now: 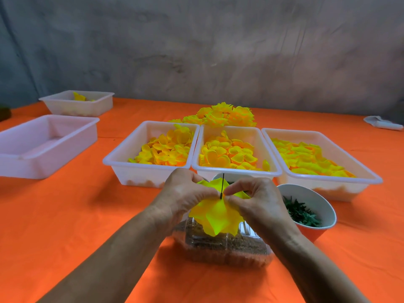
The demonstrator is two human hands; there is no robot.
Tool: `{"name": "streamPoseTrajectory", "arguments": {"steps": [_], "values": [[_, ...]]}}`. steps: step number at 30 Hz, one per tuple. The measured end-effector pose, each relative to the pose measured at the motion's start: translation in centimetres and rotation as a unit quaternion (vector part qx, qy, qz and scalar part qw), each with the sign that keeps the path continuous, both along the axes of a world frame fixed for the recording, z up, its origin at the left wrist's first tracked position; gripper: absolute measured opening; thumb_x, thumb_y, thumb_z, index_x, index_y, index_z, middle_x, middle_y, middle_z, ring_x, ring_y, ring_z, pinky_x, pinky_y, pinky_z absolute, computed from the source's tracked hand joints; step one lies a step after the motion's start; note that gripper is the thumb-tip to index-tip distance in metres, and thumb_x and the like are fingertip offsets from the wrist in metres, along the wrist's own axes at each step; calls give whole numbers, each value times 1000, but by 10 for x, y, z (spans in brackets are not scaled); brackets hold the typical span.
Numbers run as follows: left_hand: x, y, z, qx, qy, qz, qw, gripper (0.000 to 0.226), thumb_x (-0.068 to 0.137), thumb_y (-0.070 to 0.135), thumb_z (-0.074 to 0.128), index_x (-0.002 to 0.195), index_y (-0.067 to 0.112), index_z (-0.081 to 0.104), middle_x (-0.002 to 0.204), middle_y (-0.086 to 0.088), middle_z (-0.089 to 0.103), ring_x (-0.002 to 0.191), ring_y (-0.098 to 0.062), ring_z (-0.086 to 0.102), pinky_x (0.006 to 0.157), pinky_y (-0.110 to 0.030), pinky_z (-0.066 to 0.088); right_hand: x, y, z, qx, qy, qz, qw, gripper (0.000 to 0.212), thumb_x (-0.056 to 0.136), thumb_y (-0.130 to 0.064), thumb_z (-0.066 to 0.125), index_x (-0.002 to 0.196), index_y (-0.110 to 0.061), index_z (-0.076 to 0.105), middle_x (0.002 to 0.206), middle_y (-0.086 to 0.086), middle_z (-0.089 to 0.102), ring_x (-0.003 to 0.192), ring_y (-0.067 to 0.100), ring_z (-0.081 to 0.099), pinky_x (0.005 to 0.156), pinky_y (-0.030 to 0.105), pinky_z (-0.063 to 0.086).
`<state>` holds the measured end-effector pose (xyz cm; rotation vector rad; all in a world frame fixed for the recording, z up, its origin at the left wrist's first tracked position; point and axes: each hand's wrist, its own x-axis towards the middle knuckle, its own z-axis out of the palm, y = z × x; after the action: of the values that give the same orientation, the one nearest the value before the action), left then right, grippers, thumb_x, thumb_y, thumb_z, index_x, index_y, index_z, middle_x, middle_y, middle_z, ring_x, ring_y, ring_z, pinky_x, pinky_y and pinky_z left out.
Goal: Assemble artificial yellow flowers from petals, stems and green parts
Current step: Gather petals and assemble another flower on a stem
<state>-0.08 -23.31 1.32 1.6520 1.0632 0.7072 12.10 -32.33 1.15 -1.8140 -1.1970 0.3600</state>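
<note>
A yellow flower [215, 217] is held upside down between both hands, its thin dark stem [222, 184] sticking up. My left hand [183, 193] grips the petals from the left. My right hand [253, 197] pinches the petals at the base of the stem from the right. Three white trays of yellow petals stand behind: left [122, 159], middle [235, 171], right [323, 178]. A cup of green parts [306, 212] sits to the right of my hands. A pile of finished yellow flowers [223, 115] lies behind the trays.
An orange cloth [65, 215] covers the table. A clear plastic box [223, 243] with brown contents sits under my hands. An empty white tray [43, 145] and a smaller tray [78, 102] with a few yellow pieces stand at the left. White cloth [382, 123] lies far right.
</note>
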Motion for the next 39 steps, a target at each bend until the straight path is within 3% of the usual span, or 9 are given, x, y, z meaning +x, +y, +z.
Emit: {"name": "streamPoseTrajectory", "arguments": {"steps": [5,10,16,20,24,30,33,36,39], "values": [[-5,3,1,-10,-24,-12,1000,19,69,13,81,78,-2,72,60,-1,66,49,-1,59,47,-11,43,4,0,-1,2,28,7,1000,14,73,-12,75,76,-25,73,91,-2,69,88,8,62,68,21,45],[-8,7,-4,-15,-30,-13,999,31,72,14,79,85,-11,68,61,-1,65,50,-1,58,46,-10,42,7,-1,-4,2,31,9,999,13,72,-14,78,78,-24,74,89,-3,69,76,-7,56,55,1,41],[-9,7,-11,-23,3,-25,999,49,69,22,82,95,-15,63,90,-28,68,73,-23,58,68,-35,46,6,0,-7,21,41,7,999,15,71,-11,78,75,-24,72,88,3,69,78,8,64,64,20,51],[-10,8,-10,-13,7,-24,1000,51,67,24,84,89,-17,62,92,-30,67,75,-25,58,74,-43,50,7,-1,-10,28,70,16,997,15,71,-11,79,71,-24,72,87,4,69,74,5,63,60,10,48],[-12,7,-13,-7,13,-10,1000,40,64,28,85,56,6,52,59,-8,51,57,-15,47,57,-25,39,8,-8,-11,21,161,23,987,15,73,-7,78,70,-21,73,70,16,67,67,19,62,67,30,50],[-20,8,-15,-87,-19,-23,996,33,56,34,79,62,7,61,66,-10,59,61,-18,50,55,-23,37,17,-18,-9,21,255,30,966,28,77,11,67,73,-16,73,60,-4,65,52,3,57,50,14,47],[-22,11,-13,-109,-30,-36,993,19,66,26,77,63,12,64,70,-6,64,67,-17,51,55,-23,35,18,-22,-6,16,214,24,976,28,75,7,69,75,-20,73,70,2,68,61,9,58,59,20,48],[-23,6,-11,-11,-61,-35,997,11,72,9,77,71,11,67,57,9,66,55,3,58,52,-10,43,16,-23,-3,37,86,-10,996,25,74,-1,74,77,-25,72,82,6,71,74,13,62,70,25,46],[-23,-2,-2,115,-101,-42,987,18,70,10,80,83,18,71,76,11,71,69,8,62,60,-5,45,9,-23,5,104,-78,-27,991,19,73,-13,77,83,-28,74,99,-4,65,93,10,56,84,26,40]]}}
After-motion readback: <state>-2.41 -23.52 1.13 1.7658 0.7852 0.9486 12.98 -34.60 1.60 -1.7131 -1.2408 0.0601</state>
